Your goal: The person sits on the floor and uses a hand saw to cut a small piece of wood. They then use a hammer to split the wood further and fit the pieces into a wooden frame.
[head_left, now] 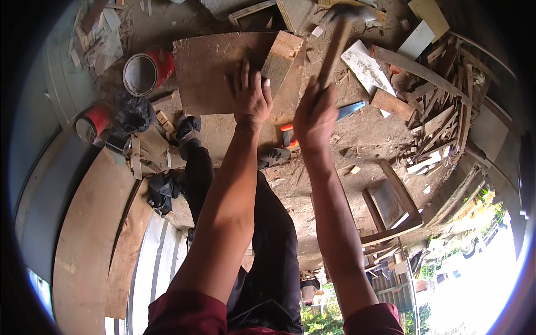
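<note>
Brown board [206,72] extends left to an edge just beside a red bucket [163,60]; on its right, dirt floor [368,134] gives room before the scrap pile [441,125]. The wooden block [281,56] sits at the board's right, its long axis slanting away rightward. The right hand [316,114], clenched around the hammer [336,50], points it likewise: pale wooden handle, blurred metal head. The left hand [252,100] rests by the block, fingers extended.

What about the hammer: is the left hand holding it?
No, the hammer is gripped in the right hand, while the left hand is by the wood block.
</note>
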A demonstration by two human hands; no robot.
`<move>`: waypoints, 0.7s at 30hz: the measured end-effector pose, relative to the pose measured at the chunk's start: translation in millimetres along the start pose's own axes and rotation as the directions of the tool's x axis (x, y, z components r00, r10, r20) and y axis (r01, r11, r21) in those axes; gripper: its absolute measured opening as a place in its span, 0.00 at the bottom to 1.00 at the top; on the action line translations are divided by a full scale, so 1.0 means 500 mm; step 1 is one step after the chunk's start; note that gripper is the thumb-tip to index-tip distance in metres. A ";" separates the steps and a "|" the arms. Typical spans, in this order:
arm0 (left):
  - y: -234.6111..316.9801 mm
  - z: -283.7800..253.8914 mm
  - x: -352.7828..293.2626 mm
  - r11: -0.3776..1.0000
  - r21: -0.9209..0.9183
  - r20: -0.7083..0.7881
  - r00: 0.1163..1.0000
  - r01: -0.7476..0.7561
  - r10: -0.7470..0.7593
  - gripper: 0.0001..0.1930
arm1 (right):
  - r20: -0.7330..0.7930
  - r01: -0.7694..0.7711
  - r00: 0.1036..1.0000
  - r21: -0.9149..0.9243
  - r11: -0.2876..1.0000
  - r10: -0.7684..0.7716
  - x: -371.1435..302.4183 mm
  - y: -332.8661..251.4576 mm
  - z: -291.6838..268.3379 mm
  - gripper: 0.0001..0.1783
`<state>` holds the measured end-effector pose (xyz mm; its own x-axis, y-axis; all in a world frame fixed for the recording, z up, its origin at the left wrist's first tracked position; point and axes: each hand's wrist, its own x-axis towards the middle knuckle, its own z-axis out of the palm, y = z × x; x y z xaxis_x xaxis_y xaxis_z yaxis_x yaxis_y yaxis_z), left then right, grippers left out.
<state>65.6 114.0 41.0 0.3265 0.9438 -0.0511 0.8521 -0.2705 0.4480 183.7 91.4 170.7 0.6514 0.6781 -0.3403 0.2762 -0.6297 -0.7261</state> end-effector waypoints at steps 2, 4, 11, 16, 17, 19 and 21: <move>0.010 -0.012 0.006 0.999 0.021 0.009 1.000 -0.030 0.029 0.17 | -0.144 0.093 0.986 0.024 0.995 -0.089 0.030 -0.061 -0.011 0.11; 0.014 -0.015 0.000 1.000 0.002 0.032 0.999 -0.032 0.031 0.16 | -0.066 -0.034 0.997 0.004 0.999 0.034 -0.021 0.048 0.035 0.10; -0.009 0.001 -0.004 1.000 0.012 0.038 0.999 -0.013 0.013 0.16 | 0.107 -0.036 0.994 0.019 0.999 0.033 0.001 0.011 -0.019 0.12; 0.012 -0.017 0.000 0.998 0.016 0.056 0.997 -0.060 0.059 0.16 | -0.113 -0.101 0.989 -0.023 0.995 0.097 -0.041 0.075 0.028 0.13; 0.016 -0.019 -0.005 0.997 -0.014 0.051 0.996 -0.074 0.075 0.16 | 0.042 -0.069 0.996 -0.175 0.982 0.078 -0.094 0.145 0.050 0.14; 0.001 -0.011 -0.006 0.998 0.004 0.071 0.996 -0.063 0.063 0.16 | 0.051 -0.107 0.992 -0.161 0.981 0.116 -0.133 0.146 0.047 0.14; -0.009 0.005 0.022 0.998 0.026 0.033 0.998 -0.056 0.055 0.16 | 0.085 -0.015 0.996 -0.154 0.988 0.028 -0.076 0.108 0.014 0.14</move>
<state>66.3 125.0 36.2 0.3860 0.9208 -0.0556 0.8428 -0.3276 0.4270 168.9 34.6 140.2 0.5967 0.6899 -0.4098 0.3725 -0.6905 -0.6201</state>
